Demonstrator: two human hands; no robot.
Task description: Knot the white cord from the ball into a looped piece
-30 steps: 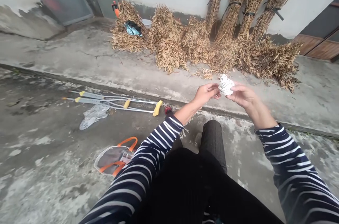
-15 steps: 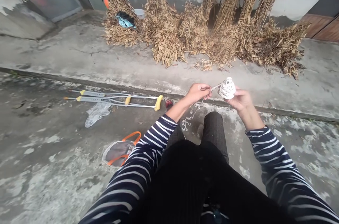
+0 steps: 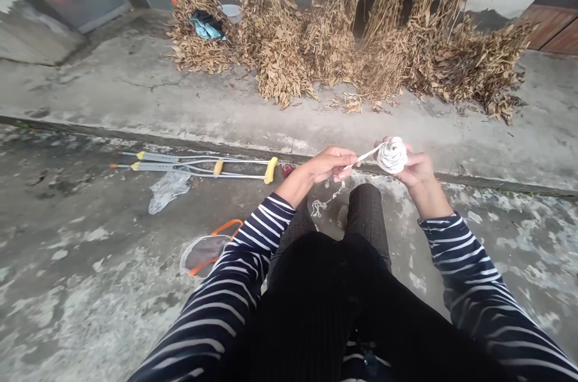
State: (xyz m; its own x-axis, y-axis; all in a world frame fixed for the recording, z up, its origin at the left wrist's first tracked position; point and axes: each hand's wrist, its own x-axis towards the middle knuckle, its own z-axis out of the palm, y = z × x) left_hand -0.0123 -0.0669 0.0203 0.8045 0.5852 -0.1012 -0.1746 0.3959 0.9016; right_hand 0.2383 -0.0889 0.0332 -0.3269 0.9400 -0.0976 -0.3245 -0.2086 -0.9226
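Observation:
My right hand [image 3: 416, 170] is wrapped round a ball of white cord [image 3: 392, 155] flecked with dark marks. From the ball a taut strand [image 3: 369, 153] runs left to my left hand [image 3: 332, 164], which pinches it between thumb and fingers. Below my left hand the loose tail of the cord [image 3: 318, 207] hangs down and bunches near the ground between my legs. Both hands are held out in front of me, over the edge of a low concrete step [image 3: 298, 144].
Two crutches [image 3: 198, 166] with yellow pads lie on the ground at left, beside a clear plastic bag [image 3: 169, 189]. Nearer me is a bag with orange handles [image 3: 203, 255]. Dried plant bundles [image 3: 280, 44] line the wall, with blue cloth [image 3: 208, 28] on one.
The ball of cord has turned in my right hand and moved slightly right. My left hand has shifted a little left, so the strand between them is longer.

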